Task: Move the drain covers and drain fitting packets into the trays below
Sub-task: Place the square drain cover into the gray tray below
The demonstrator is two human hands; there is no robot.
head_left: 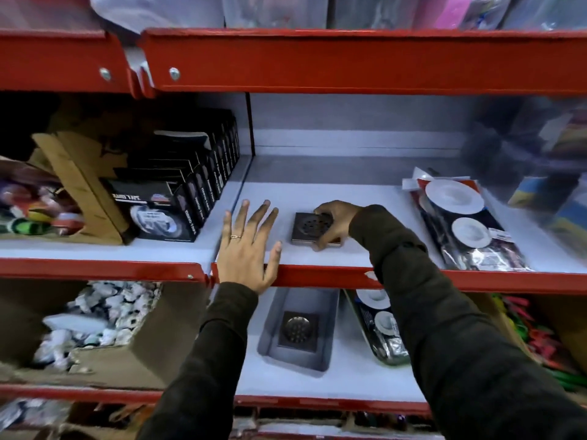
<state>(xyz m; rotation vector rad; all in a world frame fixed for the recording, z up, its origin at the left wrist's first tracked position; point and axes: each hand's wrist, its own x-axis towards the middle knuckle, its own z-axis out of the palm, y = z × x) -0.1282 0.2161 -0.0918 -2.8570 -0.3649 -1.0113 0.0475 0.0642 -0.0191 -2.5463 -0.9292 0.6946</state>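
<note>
Two dark sleeves reach up from the bottom toward the red shelving. On the lower shelf, nearest to the person, a grey tray (330, 315) holds one square drain cover (298, 329), lying flat with its round perforated center up. Just to the right of it, a green tray (390, 360) holds a drain fitting packet (379, 319), partly hidden by the right sleeve. Above, the left hand (246, 249) is over the red front edge of the middle shelf (333, 258), fingers spread wide apart, holding nothing. Further back on this shelf the right hand (335, 222) is closed around a second square drain cover (309, 228), fingers on its far edge, thumb at the near edge. To the right lies a stack of drain fitting packets (463, 227) with white round pieces. On the left side stand black boxes (178, 198).
</note>
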